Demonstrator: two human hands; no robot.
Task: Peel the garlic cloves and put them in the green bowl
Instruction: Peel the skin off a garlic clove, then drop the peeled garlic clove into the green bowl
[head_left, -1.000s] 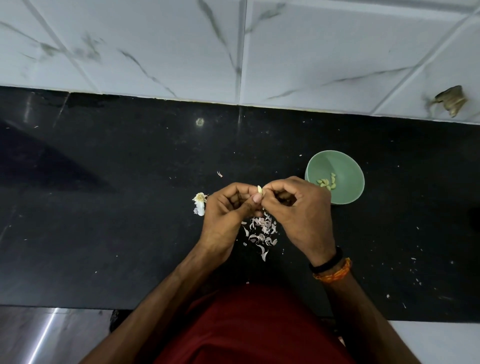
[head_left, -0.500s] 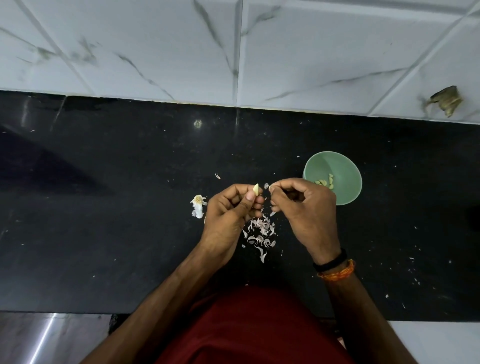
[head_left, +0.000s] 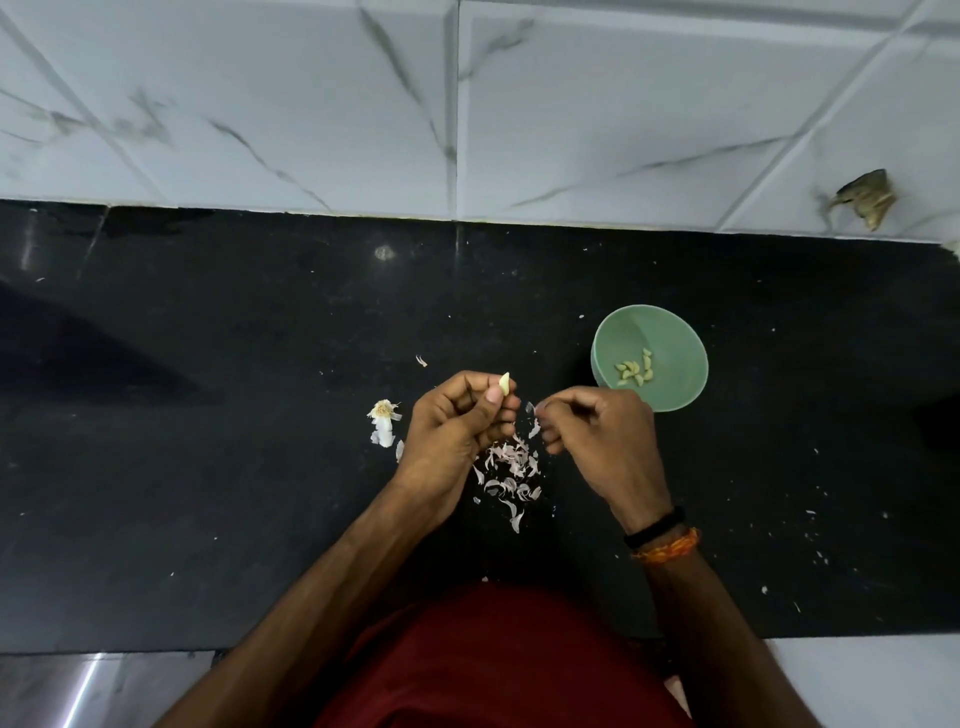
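Losing the garlic clove (head_left: 504, 383) looks like the main risk here: it stands proud of the left hand (head_left: 457, 431), pinched only between thumb tip and curled fingers, and a smooth, freshly bared clove could squirt out of so small a grip and skid across the black bench (head_left: 208, 467). A second risk is a scrap of skin clinging to it and riding along into the green bowl (head_left: 675, 332), which sits to the right, near the right hand and apart from it, with several peeled cloves (head_left: 635, 369) already lying in its bottom. The right hand (head_left: 597, 441) has its fingers curled in, and its thumb and forefinger nip a thin flake of skin (head_left: 531, 409) pulled clear of the clove; whether the clove is fully bare I cannot tell. Below and between the hands a heap of peels (head_left: 511, 473) lies on the bench, and the garlic root stub (head_left: 383, 418) rests just left of the left hand.
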